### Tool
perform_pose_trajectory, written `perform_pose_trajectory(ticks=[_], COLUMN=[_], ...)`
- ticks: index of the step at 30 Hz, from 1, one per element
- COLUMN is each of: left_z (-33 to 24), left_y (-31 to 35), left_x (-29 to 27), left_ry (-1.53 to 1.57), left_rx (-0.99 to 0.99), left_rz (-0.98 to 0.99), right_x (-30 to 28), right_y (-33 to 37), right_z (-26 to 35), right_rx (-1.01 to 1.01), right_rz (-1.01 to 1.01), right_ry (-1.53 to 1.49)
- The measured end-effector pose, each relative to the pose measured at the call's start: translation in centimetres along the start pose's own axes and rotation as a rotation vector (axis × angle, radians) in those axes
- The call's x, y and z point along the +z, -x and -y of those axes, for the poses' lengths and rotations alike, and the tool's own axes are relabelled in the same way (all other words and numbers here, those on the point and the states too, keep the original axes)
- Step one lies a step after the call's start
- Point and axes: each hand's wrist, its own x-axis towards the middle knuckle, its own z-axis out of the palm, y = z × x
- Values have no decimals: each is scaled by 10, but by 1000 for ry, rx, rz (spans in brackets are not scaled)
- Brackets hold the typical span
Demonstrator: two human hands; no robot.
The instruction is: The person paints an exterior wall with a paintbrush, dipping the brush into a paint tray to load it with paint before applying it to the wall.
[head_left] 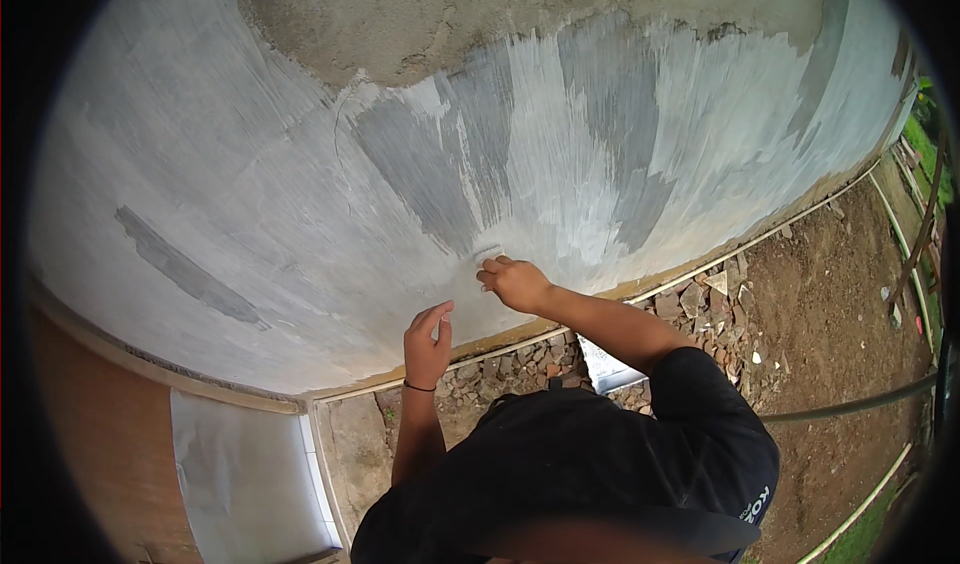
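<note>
In front of me stands a wall (300, 194) streaked with white and grey coating. My right hand (519, 284) is closed around a small pale tool (489, 254) with a flat edge, pressed to the lower part of the wall. Most of this tool is covered by my fingers, so I cannot tell whether it is a brush or a scraper. To the left of it, my left hand (427, 348) is raised near the wall, fingers extended and thumb apart, holding nothing. A dark band circles the left wrist.
Rough bare cement (420, 24) covers the wall's upper part. Broken stones (520, 364) line its foot beside a pale pipe (690, 274). A white container (608, 367) is partly hidden by my body. Brown soil (830, 294) lies right; a grey sheet (240, 474) lies lower left.
</note>
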Motion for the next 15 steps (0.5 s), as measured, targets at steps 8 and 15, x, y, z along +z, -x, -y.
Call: perform_pose_trajectory(ticks=[8,15], left_z=[-33,-58], left_y=[-27,-32], left_x=[14,44], left_ry=[51,36], left_rx=[21,57], left_rz=[-25,-12], right_x=[-168,-20], right_y=[-52,38], right_z=[34,-44], right_rx=[-287,-459], right_rz=[-543,-402], right_ry=[47,429])
